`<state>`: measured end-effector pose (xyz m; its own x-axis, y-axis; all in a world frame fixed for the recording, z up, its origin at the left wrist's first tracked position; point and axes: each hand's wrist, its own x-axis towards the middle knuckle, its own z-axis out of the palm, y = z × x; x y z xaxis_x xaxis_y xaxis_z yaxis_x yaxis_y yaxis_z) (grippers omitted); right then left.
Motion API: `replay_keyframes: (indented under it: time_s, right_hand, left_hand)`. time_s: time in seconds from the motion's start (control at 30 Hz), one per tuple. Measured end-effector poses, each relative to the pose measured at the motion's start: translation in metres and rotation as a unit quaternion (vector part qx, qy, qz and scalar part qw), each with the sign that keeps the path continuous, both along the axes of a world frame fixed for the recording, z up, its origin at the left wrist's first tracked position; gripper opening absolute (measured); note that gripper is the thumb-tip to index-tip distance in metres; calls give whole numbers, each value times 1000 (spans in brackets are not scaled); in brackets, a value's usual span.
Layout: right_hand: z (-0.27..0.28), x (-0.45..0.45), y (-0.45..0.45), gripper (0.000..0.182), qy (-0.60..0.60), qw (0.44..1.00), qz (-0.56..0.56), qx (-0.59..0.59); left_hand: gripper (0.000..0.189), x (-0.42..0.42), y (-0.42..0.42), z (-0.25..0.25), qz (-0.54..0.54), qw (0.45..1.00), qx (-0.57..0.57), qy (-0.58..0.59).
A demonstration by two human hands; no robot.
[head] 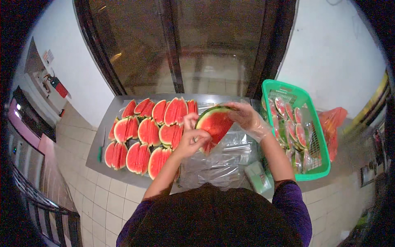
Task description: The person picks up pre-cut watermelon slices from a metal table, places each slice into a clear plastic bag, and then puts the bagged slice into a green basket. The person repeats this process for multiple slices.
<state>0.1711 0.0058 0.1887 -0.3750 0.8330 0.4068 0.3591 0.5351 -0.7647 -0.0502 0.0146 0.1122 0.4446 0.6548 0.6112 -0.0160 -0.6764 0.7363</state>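
Observation:
In front of me, above the table, a watermelon wedge (217, 125) is held up with its dark green rind at the top. My right hand (247, 117), in a clear plastic glove, is shut on its upper right side. My left hand (194, 136) has curled fingers at its left edge, where it appears to pinch a clear plastic bag (206, 150) around the lower flesh; the thin film is hard to make out. Left of my hands, several sliced watermelon portions (148, 131) sit in rows. Flat clear plastic bags (223, 163) lie below the wedge.
A green plastic basket (322, 148) on the right contains wrapped watermelon slices (290, 129). Beside it is a red plastic bag (333, 129). A green and white packet (258, 178) lies near my right forearm. A green-handled knife (100, 154) rests at the metal table's (95, 159) left edge.

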Motion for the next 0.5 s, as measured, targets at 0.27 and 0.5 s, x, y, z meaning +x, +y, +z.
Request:
replay_keyframes:
  time_s: [0.27,0.5]
  right_hand:
    - [30,22,-30,23,33,958,-212,190]
    - [28,-1,-49,23,-9,988,-71,140]
  left_hand:
    - [6,12,9,25,-109,993,0,-50]
    - [10,17,5,42,-98,987,-52,-118]
